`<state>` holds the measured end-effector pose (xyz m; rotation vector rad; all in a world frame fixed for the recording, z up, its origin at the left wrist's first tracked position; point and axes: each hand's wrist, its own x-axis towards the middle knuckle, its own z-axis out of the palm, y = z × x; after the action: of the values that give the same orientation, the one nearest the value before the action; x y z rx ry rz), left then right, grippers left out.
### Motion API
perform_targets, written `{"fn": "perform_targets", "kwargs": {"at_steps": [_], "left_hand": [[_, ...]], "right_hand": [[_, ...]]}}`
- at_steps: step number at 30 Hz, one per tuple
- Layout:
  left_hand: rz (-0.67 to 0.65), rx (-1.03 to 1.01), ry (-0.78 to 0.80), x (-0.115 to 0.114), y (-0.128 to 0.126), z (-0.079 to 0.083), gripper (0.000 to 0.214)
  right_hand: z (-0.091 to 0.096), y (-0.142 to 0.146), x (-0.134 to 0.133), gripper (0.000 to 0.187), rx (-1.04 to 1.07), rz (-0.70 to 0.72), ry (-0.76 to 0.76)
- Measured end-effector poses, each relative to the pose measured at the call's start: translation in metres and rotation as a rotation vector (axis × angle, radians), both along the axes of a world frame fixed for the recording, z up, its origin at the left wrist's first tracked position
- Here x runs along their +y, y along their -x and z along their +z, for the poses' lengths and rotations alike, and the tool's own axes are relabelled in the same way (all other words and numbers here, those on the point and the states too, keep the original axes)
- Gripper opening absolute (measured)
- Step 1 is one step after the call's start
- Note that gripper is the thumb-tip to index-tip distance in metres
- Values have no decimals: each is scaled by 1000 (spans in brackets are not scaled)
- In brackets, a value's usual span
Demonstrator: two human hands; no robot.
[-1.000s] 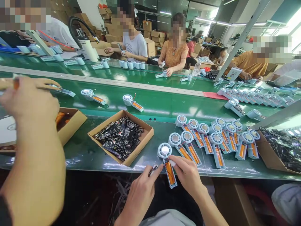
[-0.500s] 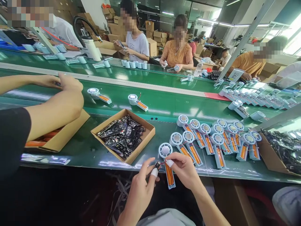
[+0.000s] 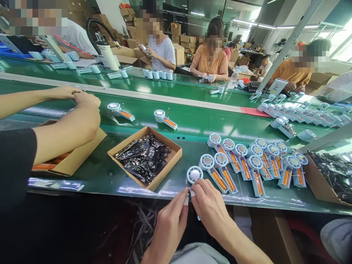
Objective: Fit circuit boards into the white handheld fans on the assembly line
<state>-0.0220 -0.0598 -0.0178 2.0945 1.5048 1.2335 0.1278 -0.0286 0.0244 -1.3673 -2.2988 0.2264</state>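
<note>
Fan unit (image 3: 194,174) at near edge of green bench (image 3: 104,178), just left of row of like units (image 3: 249,163), right of box of circuit boards (image 3: 167,170). Round head flat, face up, pointing away from person; long axis far-to-near, handle toward body, mostly hidden under hands. Left hand (image 3: 170,223) and right hand (image 3: 213,209) both closed to fingertip pinch at neck; any small part between them hidden. Judged mid-work: row's handles lie open, orange cells exposed, box well filled

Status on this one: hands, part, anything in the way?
Left hand, right hand pinching fan below its head. Handle hidden. Box left, fan row right, both apart.
</note>
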Motion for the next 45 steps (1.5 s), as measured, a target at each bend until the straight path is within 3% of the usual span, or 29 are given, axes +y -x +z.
{"fn": "perform_targets", "kwargs": {"at_steps": [3, 5, 10, 14, 18, 24, 27, 30, 35, 38, 42, 45], "left_hand": [[11, 49, -75, -1, 0, -4, 36], [-1, 14, -42, 1, 3, -2, 35], [-163, -164, 227, 15, 16, 14, 31], [-217, -281, 380, 20, 24, 20, 29], [-241, -354, 475, 24, 25, 19, 31], [-188, -320, 369, 21, 16, 16, 34], [-195, -332, 450, 5, 13, 19, 44], [-197, -405, 533, -4, 9, 20, 50], [-20, -401, 570, 18, -7, 8, 33], [-122, -413, 686, 34, -14, 7, 30], [-456, -712, 904, 40, -14, 16, 41], [-421, -812, 845, 36, -16, 21, 47]], "right_hand": [[-1, 0, 0, 24, 7, -5, 20], [0, -5, 5, 20, 101, 22, 102], [3, -21, 22, 23, 360, 173, 326], [6, -24, 26, 26, 390, 254, 332], [3, -23, 25, 24, 408, 243, 335], [2, -20, 22, 18, 455, 101, 308], [9, -24, 14, 20, 529, 21, 504], [9, -31, 7, 28, 788, 31, 745], [-12, -35, 7, 30, 1140, -26, 919], [-21, -30, 10, 32, 1241, 51, 957], [-19, -27, 10, 35, 1258, 185, 957], [-8, -30, 8, 29, 1136, 229, 816]]}}
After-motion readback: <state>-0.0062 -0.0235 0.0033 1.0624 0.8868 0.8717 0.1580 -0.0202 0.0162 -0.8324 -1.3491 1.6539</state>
